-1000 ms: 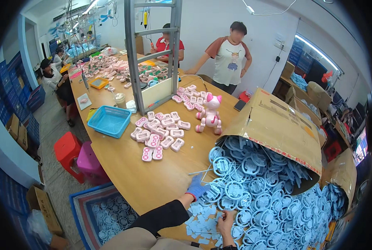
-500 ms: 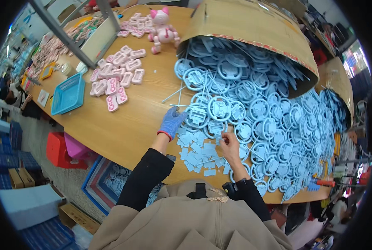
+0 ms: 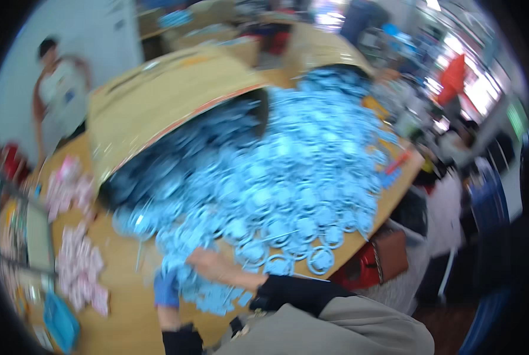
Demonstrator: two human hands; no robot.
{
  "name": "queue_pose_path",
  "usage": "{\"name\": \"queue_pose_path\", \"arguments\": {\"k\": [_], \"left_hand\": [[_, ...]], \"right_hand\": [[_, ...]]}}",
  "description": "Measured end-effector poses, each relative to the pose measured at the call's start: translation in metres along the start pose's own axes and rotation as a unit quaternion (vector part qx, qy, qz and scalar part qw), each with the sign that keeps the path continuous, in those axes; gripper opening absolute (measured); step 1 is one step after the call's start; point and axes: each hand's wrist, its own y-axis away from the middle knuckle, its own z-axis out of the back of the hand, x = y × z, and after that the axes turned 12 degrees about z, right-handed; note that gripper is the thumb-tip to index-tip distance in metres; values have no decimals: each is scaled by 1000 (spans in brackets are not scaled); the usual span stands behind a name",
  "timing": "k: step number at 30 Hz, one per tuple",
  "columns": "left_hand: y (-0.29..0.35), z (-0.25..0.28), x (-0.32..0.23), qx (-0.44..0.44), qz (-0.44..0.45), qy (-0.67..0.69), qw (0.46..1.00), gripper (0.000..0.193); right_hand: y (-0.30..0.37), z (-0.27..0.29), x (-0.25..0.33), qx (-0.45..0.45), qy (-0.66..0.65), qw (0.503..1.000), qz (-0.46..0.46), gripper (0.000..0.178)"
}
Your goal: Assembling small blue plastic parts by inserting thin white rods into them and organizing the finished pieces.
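Note:
Motion blurs the whole view. My left hand [image 3: 166, 289], in a blue glove, is low on the table at the near edge of a heap of light blue ring-shaped plastic parts [image 3: 300, 160]. Close on its right, my bare right hand [image 3: 214, 266] reaches into the same near edge of the heap. The fingers of both hands are smeared, so whether they hold anything does not show. Small flat blue plastic pieces [image 3: 214, 299] lie scattered just below the hands. The heap spills from a tipped cardboard box [image 3: 169, 106].
Pink-and-white plastic parts [image 3: 78, 266] lie on the left of the table, near a blue tray [image 3: 60, 322]. Another open box [image 3: 323, 47] stands at the back. A red-handled tool [image 3: 399, 161] lies by the right edge. A person [image 3: 63, 94] stands at the far left.
The view has swung to the right, so the heap and boxes now sit further left in the picture. My hands are now closer together; before, the right hand pinched a small blue piece.

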Motion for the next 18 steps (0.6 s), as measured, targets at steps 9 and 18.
{"name": "queue_pose_path", "arguments": {"k": [9,18], "left_hand": [[-9,-21,76,167,39,325,930,38],[17,-90,47,205,-13,276,939,46]], "right_hand": [[-20,51,62,49,44,993,98,25],[-3,72,59,42,56,994,90,31]]}}
